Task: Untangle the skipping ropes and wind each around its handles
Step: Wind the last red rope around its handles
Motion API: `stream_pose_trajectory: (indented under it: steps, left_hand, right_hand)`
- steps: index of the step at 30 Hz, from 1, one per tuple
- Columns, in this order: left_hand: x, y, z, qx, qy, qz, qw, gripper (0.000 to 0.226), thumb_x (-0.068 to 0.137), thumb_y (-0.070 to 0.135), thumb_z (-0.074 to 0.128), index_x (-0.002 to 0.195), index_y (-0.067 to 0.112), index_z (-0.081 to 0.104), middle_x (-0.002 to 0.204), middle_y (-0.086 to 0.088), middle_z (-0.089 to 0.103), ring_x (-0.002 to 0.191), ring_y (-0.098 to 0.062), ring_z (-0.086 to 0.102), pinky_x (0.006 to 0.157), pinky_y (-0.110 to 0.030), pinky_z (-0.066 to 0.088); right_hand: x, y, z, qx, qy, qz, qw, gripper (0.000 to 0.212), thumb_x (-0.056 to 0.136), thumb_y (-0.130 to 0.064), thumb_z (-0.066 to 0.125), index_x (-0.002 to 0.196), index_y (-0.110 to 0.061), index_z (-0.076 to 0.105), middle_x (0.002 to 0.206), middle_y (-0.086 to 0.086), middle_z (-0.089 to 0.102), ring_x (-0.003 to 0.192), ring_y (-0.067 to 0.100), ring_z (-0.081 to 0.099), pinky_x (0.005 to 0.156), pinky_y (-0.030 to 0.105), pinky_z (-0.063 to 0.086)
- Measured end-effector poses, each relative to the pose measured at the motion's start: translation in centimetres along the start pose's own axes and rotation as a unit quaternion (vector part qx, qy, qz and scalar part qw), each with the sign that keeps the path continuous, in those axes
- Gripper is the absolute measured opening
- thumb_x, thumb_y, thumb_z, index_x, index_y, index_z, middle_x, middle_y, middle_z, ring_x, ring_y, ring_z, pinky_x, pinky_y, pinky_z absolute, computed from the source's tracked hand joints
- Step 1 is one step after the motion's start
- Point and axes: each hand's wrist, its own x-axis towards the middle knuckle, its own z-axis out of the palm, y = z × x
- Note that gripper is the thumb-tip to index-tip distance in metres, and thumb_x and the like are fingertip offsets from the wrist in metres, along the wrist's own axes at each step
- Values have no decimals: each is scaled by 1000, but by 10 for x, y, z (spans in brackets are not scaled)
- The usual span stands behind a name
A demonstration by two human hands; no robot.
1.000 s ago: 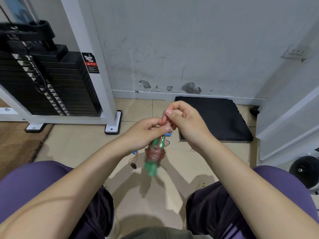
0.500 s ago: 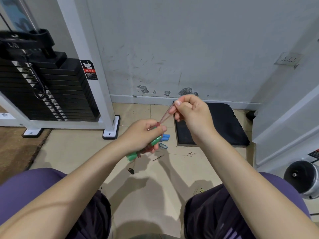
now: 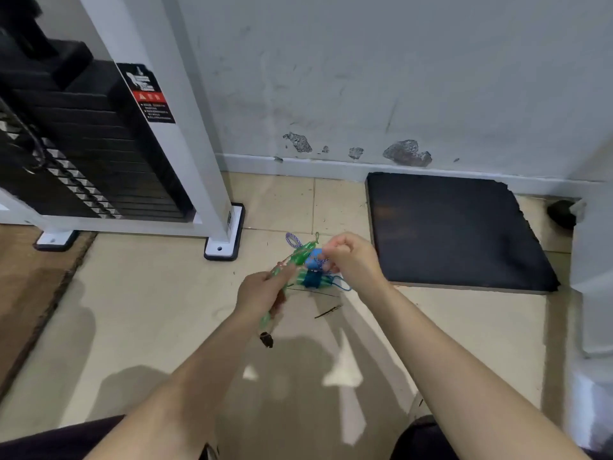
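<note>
- The green handles (image 3: 300,257) of one skipping rope are held in the left hand (image 3: 262,293), whose fingers are curled round them near their middle; the handles slant from about 7 o'clock up to 1 o'clock, with a small dark piece (image 3: 266,339) hanging just under their lower end.
- The right hand (image 3: 351,257) is held at about 2 o'clock from the left hand, fingers curled in; what looks like the thin rope is pinched there, though blur keeps the exact hold from being told.
- A second rope (image 3: 311,279), already wound in blue on its own handles, lies on the tiled floor (image 3: 149,310) just beyond the hands, with a blue loop (image 3: 343,285) trailing toward 3 o'clock and a striped loop (image 3: 293,240) at 11 o'clock.
- The step in hand is judged to be the winding of the rope round the green handles.
- The two handles should be kept pressed side by side, so that the turns are not allowed to slip between them.
- Light, even tension should be kept on the rope by the right hand, and each turn laid beside the last rather than over it.
- The free length should be kept apart from the blue bundle, since a fresh tangle could be made there.
- The black mat (image 3: 457,230) at 2 o'clock and the weight machine (image 3: 83,144) at 10 o'clock are well apart from the work.
</note>
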Motion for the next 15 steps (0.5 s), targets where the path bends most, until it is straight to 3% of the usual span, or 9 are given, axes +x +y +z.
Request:
stream_pose_trajectory:
  steps: [2, 4, 6, 7, 8, 11, 13, 15]
  left_hand:
    - [36, -29, 0, -47, 18, -54, 997, 43, 83, 46, 74, 71, 5, 64, 60, -12, 63, 45, -18, 54, 43, -22, 42]
    - [71, -58, -1, -53, -3, -76, 996, 31, 82, 30, 76, 80, -1, 69, 72, -18, 68, 64, -21, 63, 55, -26, 50]
    - [98, -86, 0, -32, -6, -85, 996, 34, 69, 33, 78, 79, 1, 73, 82, -18, 74, 78, -28, 66, 74, -39, 54]
    - [109, -98, 0, -33, 15, -87, 996, 33, 68, 34, 79, 79, 2, 74, 83, -17, 74, 79, -27, 66, 77, -39, 54]
    - [116, -106, 1, -45, 44, -90, 994, 28, 72, 30, 81, 81, 3, 74, 84, -15, 75, 77, -26, 66, 76, -37, 53]
    - [139, -122, 7, -73, 104, -89, 988, 17, 79, 22, 81, 82, 6, 75, 87, -14, 75, 75, -20, 66, 78, -35, 54]
    - [147, -121, 14, -64, 89, -72, 991, 19, 77, 27, 83, 77, 9, 76, 84, -16, 74, 73, -21, 67, 77, -36, 54]
    - [156, -121, 23, -46, 80, -62, 994, 18, 75, 30, 85, 76, 14, 76, 81, -11, 73, 73, -20, 67, 69, -28, 55]
  right_hand:
    - [36, 44, 4, -46, 12, 26, 999, 8, 84, -7, 66, 80, -12, 61, 75, 1, 65, 62, 13, 58, 59, 20, 45]
    - [70, 86, 6, -127, 14, 31, 991, 2, 85, -13, 68, 87, -14, 66, 78, -5, 63, 73, 11, 58, 61, 15, 40]
    - [97, 127, 6, -184, 6, 59, 981, 7, 86, -16, 67, 92, -13, 68, 83, -4, 63, 82, 14, 57, 68, 20, 40]
    - [109, 146, 7, -201, 8, 77, 977, 9, 85, -19, 66, 93, -14, 68, 86, -2, 62, 86, 17, 57, 72, 24, 41]
    - [119, 163, 9, -211, 20, 95, 973, 13, 84, -23, 64, 94, -15, 67, 90, 0, 63, 92, 21, 57, 77, 27, 43]
    - [139, 197, 13, -209, 97, 165, 959, 46, 85, -31, 66, 125, -10, 55, 117, 13, 57, 118, 31, 50, 101, 39, 42]
    - [146, 209, 17, -199, 104, 189, 956, 52, 87, -31, 68, 128, -6, 48, 119, 13, 53, 116, 30, 50, 101, 38, 41]
    - [151, 218, 21, -157, 98, 196, 963, 37, 87, -29, 70, 112, -8, 53, 102, 9, 60, 97, 28, 59, 91, 38, 46]
